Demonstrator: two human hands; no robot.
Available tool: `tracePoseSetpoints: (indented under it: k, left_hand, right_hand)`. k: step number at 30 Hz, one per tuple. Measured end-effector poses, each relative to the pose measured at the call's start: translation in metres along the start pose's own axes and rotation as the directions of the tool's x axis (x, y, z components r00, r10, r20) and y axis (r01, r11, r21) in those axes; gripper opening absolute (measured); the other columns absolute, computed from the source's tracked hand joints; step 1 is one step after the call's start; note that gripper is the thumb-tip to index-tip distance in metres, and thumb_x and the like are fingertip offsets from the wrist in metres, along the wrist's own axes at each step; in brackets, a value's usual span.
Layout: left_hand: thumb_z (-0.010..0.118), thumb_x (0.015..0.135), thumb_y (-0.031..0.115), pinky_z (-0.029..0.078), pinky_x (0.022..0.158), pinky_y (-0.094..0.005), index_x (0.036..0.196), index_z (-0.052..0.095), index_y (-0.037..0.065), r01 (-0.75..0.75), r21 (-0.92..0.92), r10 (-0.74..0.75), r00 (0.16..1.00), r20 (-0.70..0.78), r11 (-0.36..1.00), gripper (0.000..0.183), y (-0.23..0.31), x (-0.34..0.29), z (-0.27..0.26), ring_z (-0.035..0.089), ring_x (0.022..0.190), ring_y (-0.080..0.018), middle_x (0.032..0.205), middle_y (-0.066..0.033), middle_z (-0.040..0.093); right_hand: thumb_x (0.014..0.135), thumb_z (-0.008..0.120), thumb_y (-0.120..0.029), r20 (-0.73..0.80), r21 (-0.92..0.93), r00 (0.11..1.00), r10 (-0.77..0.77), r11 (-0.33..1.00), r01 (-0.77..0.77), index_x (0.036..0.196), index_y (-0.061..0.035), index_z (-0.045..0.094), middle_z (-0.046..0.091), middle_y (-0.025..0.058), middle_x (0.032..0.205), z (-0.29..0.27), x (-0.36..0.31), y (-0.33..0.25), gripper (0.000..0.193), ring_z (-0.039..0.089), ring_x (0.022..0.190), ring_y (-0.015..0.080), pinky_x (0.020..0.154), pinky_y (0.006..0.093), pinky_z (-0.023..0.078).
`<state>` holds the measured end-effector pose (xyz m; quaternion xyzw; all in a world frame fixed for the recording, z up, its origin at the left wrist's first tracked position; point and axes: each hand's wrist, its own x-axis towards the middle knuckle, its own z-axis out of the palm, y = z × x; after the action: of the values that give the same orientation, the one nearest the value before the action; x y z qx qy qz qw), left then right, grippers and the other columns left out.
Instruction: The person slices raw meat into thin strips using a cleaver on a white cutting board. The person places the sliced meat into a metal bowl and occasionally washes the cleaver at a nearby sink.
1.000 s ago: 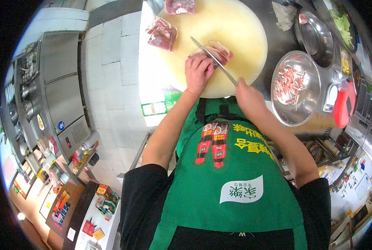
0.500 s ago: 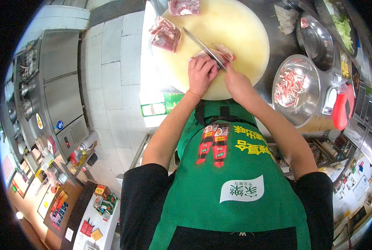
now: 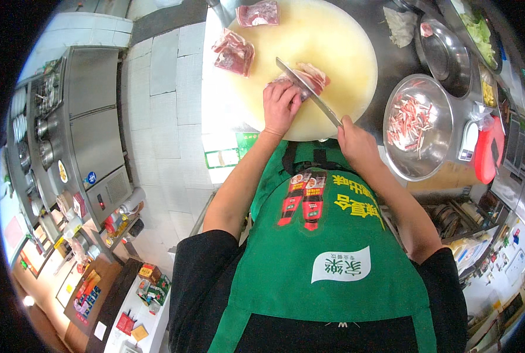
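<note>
- Right, we've got the right hand (image 3: 356, 138) wrapped tight around the handle of the knife (image 3: 307, 90), blade running up and away to its left.
- Our left hand (image 3: 280, 106) is curled, fingertips pressing down on the meat piece (image 3: 312, 75), and the blade sits right against those knuckles.
- Under both lies the round pale cutting board (image 3: 339, 41); two more meat chunks (image 3: 234, 52) wait beyond the left hand.
- Just right of the knife hand, a steel bowl (image 3: 418, 126) holds sliced strips.
</note>
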<state>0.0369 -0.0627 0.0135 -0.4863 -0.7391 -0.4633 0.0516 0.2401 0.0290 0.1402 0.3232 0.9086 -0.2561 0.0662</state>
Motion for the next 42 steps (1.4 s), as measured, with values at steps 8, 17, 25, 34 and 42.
tracePoseSetpoints:
  k: [8,17,25,34,42]
  left_hand:
    - [0.072,0.075,0.004,0.047,0.091,-0.0438,0.095,0.067,0.009,0.007,-0.013,-0.007,1.000,0.023,1.000,0.021,0.003,0.003,-0.004,0.059,0.099,-0.0330,0.104,-0.0088,0.066]
    - [0.075,0.071,0.006,0.048,0.088,-0.0440,0.091,0.068,0.010,0.005,-0.046,-0.005,1.000,-0.018,0.999,0.021,-0.001,0.010,-0.003,0.061,0.096,-0.0302,0.099,-0.0064,0.066]
    - [0.075,0.070,0.007,0.048,0.087,-0.0435,0.087,0.068,0.011,0.016,-0.022,-0.017,0.999,-0.039,1.000,0.018,-0.001,0.007,0.000,0.061,0.095,-0.0300,0.098,-0.0062,0.065]
    - [0.077,0.070,0.012,0.045,0.092,-0.0466,0.101,0.065,0.012,-0.010,-0.001,0.010,0.997,0.076,1.000,0.033,0.003,0.000,-0.003,0.055,0.104,-0.0352,0.113,-0.0121,0.060]
    - [0.076,0.067,0.016,0.041,0.096,-0.0493,0.104,0.063,0.013,-0.038,0.204,0.005,0.987,0.161,0.978,0.039,0.009,0.012,-0.021,0.052,0.111,-0.0361,0.121,-0.0127,0.055]
  right_hand:
    - [0.099,0.046,-0.015,0.205,-0.108,0.968,0.143,0.986,-0.123,0.105,-0.0012,0.048,0.067,0.0249,0.076,-0.030,-0.018,-0.015,0.015,0.069,0.071,0.0451,0.062,0.0554,0.056]
    - [0.101,0.049,-0.025,0.141,-0.051,0.982,0.121,0.992,-0.115,0.120,-0.0004,0.049,0.068,0.0258,0.078,0.028,0.067,-0.024,0.031,0.068,0.076,0.0467,0.068,0.0574,0.054]
    - [0.101,0.049,-0.023,0.230,-0.052,0.956,0.180,0.984,-0.173,0.120,-0.0021,0.047,0.067,0.0289,0.084,0.019,0.034,-0.010,0.028,0.067,0.076,0.0484,0.070,0.0582,0.053]
    - [0.101,0.049,-0.025,0.180,0.052,0.976,0.120,0.990,-0.131,0.114,-0.0027,0.048,0.066,0.0297,0.082,0.046,0.056,0.003,0.026,0.066,0.075,0.0475,0.068,0.0598,0.051]
    - [0.099,0.052,-0.024,0.033,0.152,0.997,0.068,0.986,-0.073,0.112,-0.0031,0.053,0.067,0.0274,0.080,0.024,0.008,0.030,0.025,0.066,0.077,0.0487,0.069,0.0593,0.051]
